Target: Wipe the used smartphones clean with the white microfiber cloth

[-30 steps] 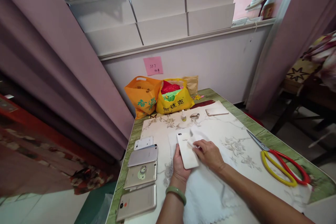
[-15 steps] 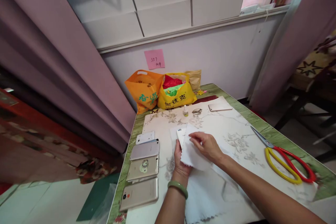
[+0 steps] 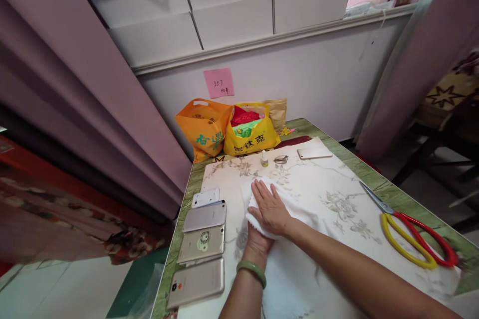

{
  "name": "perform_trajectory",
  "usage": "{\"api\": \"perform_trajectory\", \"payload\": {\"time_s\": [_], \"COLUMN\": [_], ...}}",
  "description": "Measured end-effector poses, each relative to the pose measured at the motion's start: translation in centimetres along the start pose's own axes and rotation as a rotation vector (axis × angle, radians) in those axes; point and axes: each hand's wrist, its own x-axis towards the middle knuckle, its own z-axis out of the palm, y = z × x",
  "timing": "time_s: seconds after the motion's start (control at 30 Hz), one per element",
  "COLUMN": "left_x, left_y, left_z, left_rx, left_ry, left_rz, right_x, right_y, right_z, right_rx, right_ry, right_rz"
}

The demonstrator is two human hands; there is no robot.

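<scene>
My right hand (image 3: 271,209) lies flat, fingers stretched, on a white cloth (image 3: 299,207) folded over what my left hand holds. Beneath the cloth is my left hand (image 3: 259,242), wearing a green bangle (image 3: 252,273) at the wrist; its fingers are covered. The white phone in its grip half a second ago is hidden by the cloth now. More white cloth (image 3: 286,281) hangs or lies below my hands, over the flowered mat.
Several phones line the table's left side, among them a gold phone (image 3: 196,283) nearest me. Large scissors (image 3: 411,232) lie at right. Further back are a small bottle (image 3: 264,159), another phone (image 3: 314,152), an orange bag (image 3: 205,129) and a yellow bag (image 3: 250,132).
My right hand has gone from pinching the cloth's edge to lying flat on it. The cloth now covers the white phone. My left hand stays nearly in place.
</scene>
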Motion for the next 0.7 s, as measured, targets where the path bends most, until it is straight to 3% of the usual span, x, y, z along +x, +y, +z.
{"api": "perform_trajectory", "payload": {"time_s": [0.17,0.3,0.47,0.7], "left_x": [0.2,-0.4,-0.9,-0.7], "left_y": [-0.1,-0.3,-0.5,-0.4], "left_z": [1.8,2.0,1.5,2.0], "left_rx": [-0.036,-0.045,-0.096,-0.098], "left_ry": [-0.029,-0.042,0.024,0.049], "left_rz": [-0.091,-0.138,-0.112,-0.063], "right_x": [3.3,3.8,0.9,-4.1], "right_y": [1.1,2.2,4.2,5.1], "right_z": [-0.8,-1.1,-0.2,0.8], "right_rx": [0.053,0.051,-0.049,-0.166], "right_ry": [-0.069,-0.087,-0.009,0.135], "right_rz": [0.181,0.288,0.301,0.114]}}
